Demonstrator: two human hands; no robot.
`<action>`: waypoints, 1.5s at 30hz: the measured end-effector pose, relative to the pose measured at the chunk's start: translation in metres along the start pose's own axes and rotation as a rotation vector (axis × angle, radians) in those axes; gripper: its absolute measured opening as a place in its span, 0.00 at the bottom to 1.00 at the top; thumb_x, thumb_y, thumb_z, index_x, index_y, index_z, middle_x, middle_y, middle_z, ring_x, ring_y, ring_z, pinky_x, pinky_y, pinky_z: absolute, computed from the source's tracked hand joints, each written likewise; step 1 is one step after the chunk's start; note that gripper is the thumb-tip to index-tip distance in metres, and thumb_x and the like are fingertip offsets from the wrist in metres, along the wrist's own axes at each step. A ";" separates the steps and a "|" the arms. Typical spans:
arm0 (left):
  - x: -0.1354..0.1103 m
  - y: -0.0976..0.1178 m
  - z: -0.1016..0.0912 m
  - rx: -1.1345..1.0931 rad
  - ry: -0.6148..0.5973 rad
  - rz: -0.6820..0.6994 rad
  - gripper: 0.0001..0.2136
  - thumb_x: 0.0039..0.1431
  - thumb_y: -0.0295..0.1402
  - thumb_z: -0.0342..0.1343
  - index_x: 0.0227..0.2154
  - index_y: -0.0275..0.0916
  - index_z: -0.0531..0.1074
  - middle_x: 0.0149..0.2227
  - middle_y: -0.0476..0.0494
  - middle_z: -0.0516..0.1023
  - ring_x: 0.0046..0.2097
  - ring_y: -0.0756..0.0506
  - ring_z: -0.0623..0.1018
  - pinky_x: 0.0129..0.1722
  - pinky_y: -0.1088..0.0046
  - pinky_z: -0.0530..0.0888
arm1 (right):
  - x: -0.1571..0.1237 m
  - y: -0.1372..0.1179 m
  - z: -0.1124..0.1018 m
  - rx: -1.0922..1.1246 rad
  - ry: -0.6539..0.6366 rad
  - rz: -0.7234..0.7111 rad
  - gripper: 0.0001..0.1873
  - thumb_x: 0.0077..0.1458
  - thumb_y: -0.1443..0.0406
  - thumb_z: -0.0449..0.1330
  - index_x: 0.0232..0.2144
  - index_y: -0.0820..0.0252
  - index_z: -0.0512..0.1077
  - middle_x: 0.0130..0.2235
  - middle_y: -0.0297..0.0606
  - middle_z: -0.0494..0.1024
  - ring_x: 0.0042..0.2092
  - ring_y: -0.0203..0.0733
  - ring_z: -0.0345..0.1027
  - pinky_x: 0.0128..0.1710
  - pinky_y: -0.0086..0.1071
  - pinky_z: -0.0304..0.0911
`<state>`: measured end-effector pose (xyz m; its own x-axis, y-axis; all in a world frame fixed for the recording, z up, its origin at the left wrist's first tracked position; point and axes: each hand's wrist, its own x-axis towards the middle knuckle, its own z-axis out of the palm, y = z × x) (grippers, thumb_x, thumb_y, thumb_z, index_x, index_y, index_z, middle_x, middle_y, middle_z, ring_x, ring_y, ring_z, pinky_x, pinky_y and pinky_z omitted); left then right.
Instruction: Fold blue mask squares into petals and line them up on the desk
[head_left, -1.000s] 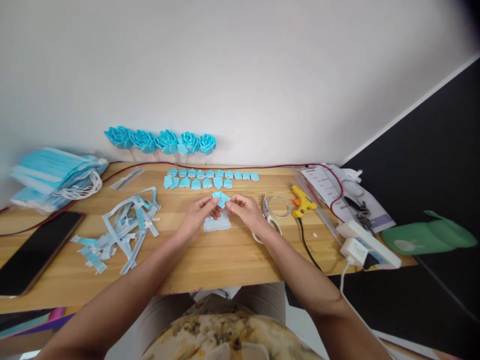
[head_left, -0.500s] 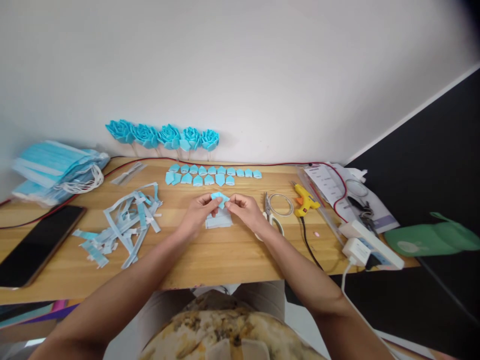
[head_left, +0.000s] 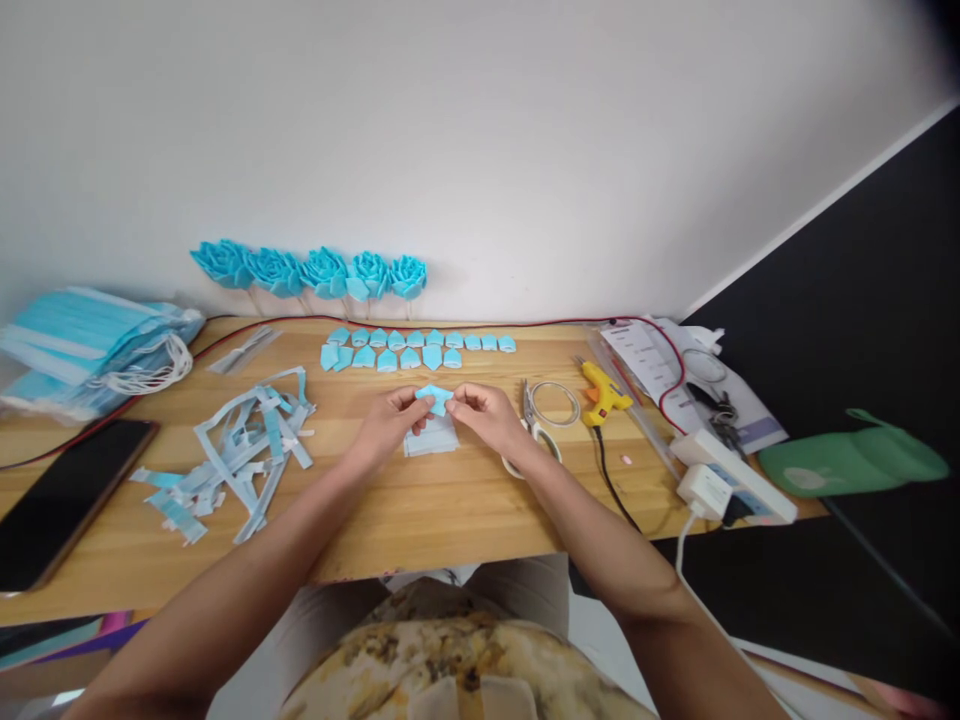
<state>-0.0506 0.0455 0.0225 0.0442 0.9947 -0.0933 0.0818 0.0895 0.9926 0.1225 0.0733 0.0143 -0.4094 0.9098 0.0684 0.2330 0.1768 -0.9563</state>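
Observation:
My left hand [head_left: 390, 425] and my right hand [head_left: 484, 415] meet over the middle of the wooden table [head_left: 420, 510]. Both pinch one small folded piece of light blue fabric [head_left: 435, 397] between thumb and fingers, just above the tabletop. Under the hands lies a small stack of blue fabric squares [head_left: 431, 440]. Beyond them, two rows of several folded blue petals [head_left: 412, 350] lie near the wall.
Several blue fabric roses [head_left: 307, 270] lean on the wall. Cut mask strips [head_left: 240, 450], a stack of face masks [head_left: 82, 345] and a dark phone [head_left: 60, 500] lie left. Scissors [head_left: 536, 430], a yellow glue gun [head_left: 600, 395], a power strip [head_left: 731, 470] and papers lie right.
Both hands stay pinched on the blue piece and work it slightly. The camera view has shifted a little to the right; nothing on the table has moved.

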 end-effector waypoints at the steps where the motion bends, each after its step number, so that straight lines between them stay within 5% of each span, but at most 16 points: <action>1: 0.000 0.001 0.000 0.010 0.004 0.001 0.13 0.50 0.41 0.57 0.17 0.39 0.69 0.17 0.51 0.69 0.22 0.50 0.67 0.25 0.74 0.64 | 0.000 0.000 0.000 -0.010 -0.001 -0.004 0.14 0.53 0.58 0.57 0.21 0.59 0.63 0.23 0.28 0.60 0.25 0.32 0.50 0.26 0.28 0.47; 11: 0.002 -0.007 0.000 -0.145 -0.043 -0.004 0.18 0.54 0.48 0.54 0.23 0.37 0.71 0.22 0.46 0.73 0.23 0.50 0.69 0.25 0.73 0.67 | 0.001 -0.002 -0.002 0.004 0.017 -0.008 0.13 0.51 0.59 0.57 0.21 0.59 0.64 0.23 0.28 0.61 0.26 0.32 0.52 0.27 0.28 0.49; 27: 0.002 0.000 0.001 0.027 -0.023 0.013 0.13 0.48 0.43 0.58 0.18 0.39 0.70 0.18 0.50 0.71 0.21 0.50 0.68 0.23 0.75 0.66 | 0.001 0.002 -0.001 -0.051 -0.010 -0.034 0.13 0.53 0.59 0.57 0.21 0.60 0.65 0.22 0.28 0.62 0.25 0.31 0.52 0.26 0.27 0.49; 31: 0.003 -0.002 0.000 0.042 0.014 0.027 0.13 0.49 0.42 0.58 0.19 0.38 0.70 0.17 0.50 0.70 0.21 0.51 0.68 0.23 0.76 0.66 | 0.001 -0.007 -0.016 -0.063 -0.046 -0.046 0.12 0.54 0.58 0.56 0.32 0.60 0.74 0.28 0.32 0.72 0.29 0.34 0.63 0.31 0.28 0.57; 33: 0.003 -0.004 0.000 0.026 0.032 0.036 0.13 0.49 0.42 0.59 0.19 0.37 0.70 0.18 0.50 0.71 0.21 0.52 0.68 0.23 0.76 0.66 | -0.003 -0.018 -0.030 -0.068 0.049 -0.065 0.16 0.56 0.58 0.55 0.41 0.59 0.74 0.32 0.35 0.76 0.34 0.37 0.67 0.36 0.30 0.60; 38: 0.002 -0.003 -0.001 0.011 0.015 0.044 0.13 0.51 0.40 0.59 0.19 0.37 0.70 0.19 0.49 0.72 0.21 0.52 0.69 0.24 0.75 0.67 | -0.030 -0.035 -0.063 -0.269 0.374 -0.097 0.17 0.58 0.58 0.53 0.44 0.57 0.75 0.35 0.38 0.78 0.37 0.41 0.70 0.40 0.34 0.62; 45: -0.002 0.002 0.001 0.004 0.027 0.039 0.13 0.50 0.40 0.59 0.18 0.38 0.70 0.18 0.49 0.71 0.22 0.51 0.69 0.23 0.75 0.68 | -0.064 0.020 -0.086 -0.506 0.527 0.012 0.13 0.58 0.62 0.53 0.40 0.58 0.75 0.39 0.40 0.79 0.38 0.42 0.71 0.38 0.34 0.62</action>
<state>-0.0491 0.0438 0.0243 0.0206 0.9984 -0.0523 0.0848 0.0504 0.9951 0.2292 0.0504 0.0147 0.0450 0.9503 0.3082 0.6659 0.2014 -0.7183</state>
